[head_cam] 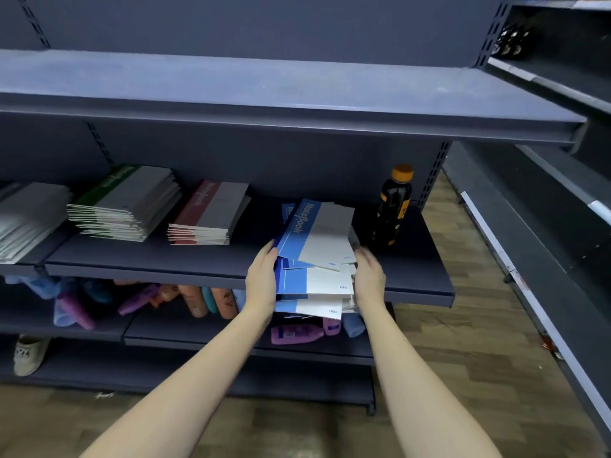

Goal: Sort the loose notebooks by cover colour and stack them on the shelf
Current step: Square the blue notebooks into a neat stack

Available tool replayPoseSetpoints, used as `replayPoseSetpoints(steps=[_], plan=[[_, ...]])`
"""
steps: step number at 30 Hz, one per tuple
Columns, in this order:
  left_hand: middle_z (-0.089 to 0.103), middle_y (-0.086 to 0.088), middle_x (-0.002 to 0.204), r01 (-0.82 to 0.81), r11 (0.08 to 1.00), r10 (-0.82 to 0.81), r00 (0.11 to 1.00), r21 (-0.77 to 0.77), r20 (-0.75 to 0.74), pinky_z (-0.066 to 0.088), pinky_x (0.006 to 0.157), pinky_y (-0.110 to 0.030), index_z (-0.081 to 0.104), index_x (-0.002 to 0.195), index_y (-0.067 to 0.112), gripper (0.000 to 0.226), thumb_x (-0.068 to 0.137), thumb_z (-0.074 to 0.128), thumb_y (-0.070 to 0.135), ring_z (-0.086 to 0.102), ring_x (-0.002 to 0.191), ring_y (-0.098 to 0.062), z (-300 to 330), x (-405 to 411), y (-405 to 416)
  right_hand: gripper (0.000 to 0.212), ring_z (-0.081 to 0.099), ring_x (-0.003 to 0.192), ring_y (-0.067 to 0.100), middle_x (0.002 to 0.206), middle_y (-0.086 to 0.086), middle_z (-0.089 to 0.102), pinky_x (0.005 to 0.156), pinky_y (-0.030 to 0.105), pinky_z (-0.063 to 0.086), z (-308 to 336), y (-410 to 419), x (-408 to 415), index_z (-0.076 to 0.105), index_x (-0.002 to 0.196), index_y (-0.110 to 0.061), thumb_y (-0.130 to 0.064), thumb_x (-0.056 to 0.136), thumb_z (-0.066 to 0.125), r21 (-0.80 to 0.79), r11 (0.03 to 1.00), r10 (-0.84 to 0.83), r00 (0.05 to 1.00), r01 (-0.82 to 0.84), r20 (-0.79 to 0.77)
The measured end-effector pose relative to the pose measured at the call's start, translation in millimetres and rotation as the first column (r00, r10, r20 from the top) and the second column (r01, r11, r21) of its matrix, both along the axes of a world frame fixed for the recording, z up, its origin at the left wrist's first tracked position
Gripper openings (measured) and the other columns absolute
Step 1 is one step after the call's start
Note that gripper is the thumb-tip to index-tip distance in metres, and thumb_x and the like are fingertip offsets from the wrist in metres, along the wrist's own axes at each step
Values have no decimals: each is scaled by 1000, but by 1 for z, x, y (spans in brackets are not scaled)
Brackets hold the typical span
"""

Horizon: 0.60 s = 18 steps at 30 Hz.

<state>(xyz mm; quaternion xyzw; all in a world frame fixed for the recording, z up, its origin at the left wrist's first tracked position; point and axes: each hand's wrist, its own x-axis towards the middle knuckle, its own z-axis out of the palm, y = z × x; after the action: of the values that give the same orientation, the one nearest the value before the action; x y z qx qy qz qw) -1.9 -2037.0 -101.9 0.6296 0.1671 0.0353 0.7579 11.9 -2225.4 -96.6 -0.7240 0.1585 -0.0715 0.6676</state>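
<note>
Hands are flanking an untidy stack of blue notebooks [314,259] overhanging the shelf [198,259] edge. Left hand [261,276], at nine o'clock of the stack, is pressing straight, closed fingers against its side; right hand [368,276], at three o'clock, is blurred, fingers loosely together by the edge, contact unclear. Green notebooks [129,203] and red notebooks [208,214] are lying at ten o'clock, a bottle [393,209] standing at two o'clock.
</note>
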Motion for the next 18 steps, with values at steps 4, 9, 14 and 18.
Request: replayPoseSetpoints(steps=[4,9,14,18], plan=[[61,17,131,-54,988,52,999,148,15,38,112,-39,59,135,38,46,91,48,46,53,126,-11,8,3,-4,49,56,123,21,133,-4,63,108,45,42,3,6,7,66,128,-28,-44,84,51,27,999,24,998,-22,-61],[61,11,131,-50,952,51,999,301,3,39,110,-40,55,137,38,53,87,45,51,52,124,-16,18,19,31,51,56,122,20,132,-5,63,107,43,43,3,40,19,66,128,-29,-44,82,52,76,995,70,995,-65,-66],[66,8,129,97,979,-88,994,178,-57,42,109,-44,61,132,35,54,84,55,60,60,121,-16,8,32,62,38,60,114,18,122,-7,68,103,39,46,2,49,29,68,123,-27,-39,89,54,114,993,40,995,-30,-93],[71,-7,116,14,1000,-14,999,3,-50,50,79,-30,66,121,12,35,102,48,34,68,92,-18,17,47,78,32,58,118,18,123,-5,66,103,36,43,6,33,37,67,125,-24,-34,99,50,159,987,5,999,3,-45]])
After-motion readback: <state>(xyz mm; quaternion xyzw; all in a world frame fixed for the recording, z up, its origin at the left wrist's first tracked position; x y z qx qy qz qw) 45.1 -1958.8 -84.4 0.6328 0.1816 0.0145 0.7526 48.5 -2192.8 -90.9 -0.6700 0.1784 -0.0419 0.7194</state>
